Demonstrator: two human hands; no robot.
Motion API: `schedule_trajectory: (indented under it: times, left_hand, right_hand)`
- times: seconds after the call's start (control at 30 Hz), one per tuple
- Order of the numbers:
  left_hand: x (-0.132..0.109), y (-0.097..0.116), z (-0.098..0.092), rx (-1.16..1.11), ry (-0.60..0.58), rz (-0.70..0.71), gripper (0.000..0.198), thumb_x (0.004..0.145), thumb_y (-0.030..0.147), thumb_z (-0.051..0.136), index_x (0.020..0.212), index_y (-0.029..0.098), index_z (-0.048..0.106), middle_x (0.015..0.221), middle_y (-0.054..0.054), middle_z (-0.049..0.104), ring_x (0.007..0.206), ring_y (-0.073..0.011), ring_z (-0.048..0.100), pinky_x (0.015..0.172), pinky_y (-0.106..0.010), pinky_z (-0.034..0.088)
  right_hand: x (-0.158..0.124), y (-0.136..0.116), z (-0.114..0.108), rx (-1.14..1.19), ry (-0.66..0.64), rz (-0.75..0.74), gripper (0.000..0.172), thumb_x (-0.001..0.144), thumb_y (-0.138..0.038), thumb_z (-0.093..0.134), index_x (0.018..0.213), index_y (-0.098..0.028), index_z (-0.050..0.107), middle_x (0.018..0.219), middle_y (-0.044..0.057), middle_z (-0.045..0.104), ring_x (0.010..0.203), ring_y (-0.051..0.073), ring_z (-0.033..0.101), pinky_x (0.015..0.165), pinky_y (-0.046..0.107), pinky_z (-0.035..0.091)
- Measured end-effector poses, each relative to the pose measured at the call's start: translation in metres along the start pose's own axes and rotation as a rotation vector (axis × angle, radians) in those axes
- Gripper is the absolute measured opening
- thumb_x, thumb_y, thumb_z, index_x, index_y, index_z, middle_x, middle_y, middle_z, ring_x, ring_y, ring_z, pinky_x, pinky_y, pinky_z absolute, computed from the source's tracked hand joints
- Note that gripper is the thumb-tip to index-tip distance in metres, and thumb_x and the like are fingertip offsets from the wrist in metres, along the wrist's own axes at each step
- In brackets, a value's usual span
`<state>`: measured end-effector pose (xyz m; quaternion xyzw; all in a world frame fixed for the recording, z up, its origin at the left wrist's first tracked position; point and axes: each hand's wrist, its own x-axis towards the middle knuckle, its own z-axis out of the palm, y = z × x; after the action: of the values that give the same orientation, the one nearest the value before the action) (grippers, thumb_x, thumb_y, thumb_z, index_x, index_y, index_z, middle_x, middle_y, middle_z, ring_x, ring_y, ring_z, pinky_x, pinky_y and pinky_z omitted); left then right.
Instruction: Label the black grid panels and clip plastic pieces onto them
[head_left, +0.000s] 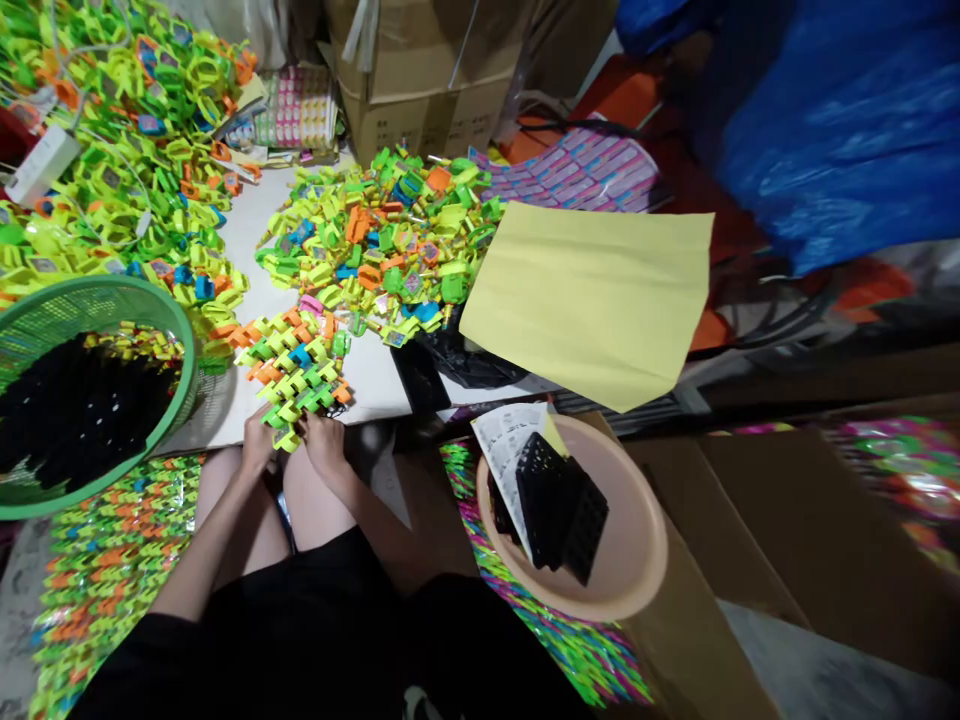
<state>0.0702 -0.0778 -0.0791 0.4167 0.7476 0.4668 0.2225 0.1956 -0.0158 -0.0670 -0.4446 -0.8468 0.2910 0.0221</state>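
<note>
Left hand (257, 447) and right hand (324, 442), at 8 o'clock, pinch near edge of interlocked slab of small yellow, green, orange plastic pieces (295, 372). Green plastic mesh basket (182, 345) at 9; round pink plastic basin (646, 560) holding black grid trays (559, 510) at 5; pale yellow paper sheet (592, 300) at 2.

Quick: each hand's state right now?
Left hand: closed on the interlocked block of green, yellow and orange plastic pieces.
Right hand: closed on the same block.
</note>
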Motion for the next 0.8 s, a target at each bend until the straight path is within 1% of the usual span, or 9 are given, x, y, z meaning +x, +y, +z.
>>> schedule_trajectory:
  times: [0.13,0.33,0.4,0.47,0.53,0.6,0.7,0.77,0.8]
  left_hand:
    - [-0.001,-0.009,-0.001,0.05,0.012,0.009,0.019,0.065,0.029,0.059,0.077,0.016,0.066,0.076,-0.005,0.07,0.078,-0.0222,0.064,0.079,-0.035,0.055]
    - [-0.005,-0.015,0.002,0.091,0.05,0.014,0.014,0.065,0.028,0.056,0.072,0.018,0.063,0.071,-0.003,0.067,0.076,-0.0215,0.062,0.077,-0.035,0.055]
    - [-0.005,-0.014,0.002,0.097,0.055,0.022,0.011,0.066,0.028,0.056,0.069,0.019,0.061,0.07,-0.003,0.066,0.076,-0.0214,0.062,0.077,-0.034,0.055]
    - [-0.005,-0.013,0.001,0.103,0.038,0.031,0.011,0.065,0.028,0.056,0.068,0.019,0.061,0.07,-0.003,0.066,0.076,-0.0213,0.062,0.077,-0.034,0.055]
    - [-0.005,-0.01,0.0,0.104,0.008,0.042,0.013,0.065,0.028,0.058,0.07,0.017,0.062,0.074,-0.005,0.067,0.076,-0.0218,0.063,0.077,-0.035,0.054]
    - [-0.005,-0.008,0.0,0.094,-0.012,0.049,0.016,0.066,0.028,0.058,0.073,0.015,0.064,0.078,-0.006,0.069,0.078,-0.0226,0.064,0.079,-0.035,0.053]
    - [-0.006,-0.004,0.001,0.068,-0.016,0.051,0.021,0.067,0.029,0.059,0.08,0.014,0.066,0.085,-0.007,0.071,0.083,-0.0235,0.064,0.081,-0.035,0.053]
    - [-0.006,-0.003,0.003,0.059,-0.017,0.047,0.021,0.068,0.029,0.06,0.081,0.014,0.066,0.087,-0.007,0.071,0.085,-0.0234,0.064,0.081,-0.033,0.052]
    - [-0.007,-0.003,0.004,0.057,-0.015,0.043,0.02,0.068,0.028,0.06,0.08,0.014,0.066,0.086,-0.007,0.071,0.084,-0.0231,0.064,0.08,-0.033,0.052]
  right_hand:
    - [0.001,-0.002,-0.001,0.016,-0.005,0.028,0.024,0.098,-0.03,0.048,0.107,-0.019,0.067,0.086,0.01,0.074,0.079,0.018,0.069,0.069,0.024,0.042]
    - [0.003,-0.006,0.003,0.004,-0.019,0.068,0.027,0.099,-0.031,0.045,0.101,-0.019,0.069,0.084,0.011,0.074,0.078,0.02,0.069,0.069,0.026,0.043]
    - [0.003,-0.006,0.003,0.0,-0.007,0.057,0.025,0.098,-0.028,0.045,0.103,-0.019,0.068,0.084,0.011,0.074,0.078,0.019,0.069,0.069,0.025,0.043]
    - [-0.001,-0.002,0.005,0.013,0.018,0.002,0.024,0.098,-0.026,0.046,0.107,-0.02,0.067,0.084,0.009,0.074,0.077,0.018,0.068,0.068,0.024,0.043]
    - [-0.009,0.008,0.008,0.063,0.056,-0.079,0.024,0.097,-0.027,0.047,0.111,-0.022,0.066,0.087,0.007,0.075,0.077,0.017,0.069,0.068,0.022,0.043]
    - [-0.017,0.024,0.01,0.135,0.114,-0.097,0.024,0.097,-0.027,0.047,0.11,-0.024,0.066,0.091,0.005,0.075,0.08,0.016,0.069,0.07,0.021,0.044]
    - [-0.014,0.053,0.003,0.205,0.247,0.029,0.025,0.097,-0.025,0.043,0.104,-0.02,0.067,0.092,0.005,0.074,0.083,0.016,0.068,0.071,0.02,0.045]
    - [0.002,0.067,-0.01,0.204,0.323,0.107,0.025,0.097,-0.025,0.041,0.103,-0.016,0.064,0.09,0.007,0.073,0.084,0.016,0.067,0.072,0.021,0.045]
    - [0.013,0.071,-0.019,0.197,0.325,0.125,0.023,0.097,-0.027,0.043,0.102,-0.015,0.062,0.09,0.008,0.072,0.084,0.017,0.067,0.071,0.022,0.045]
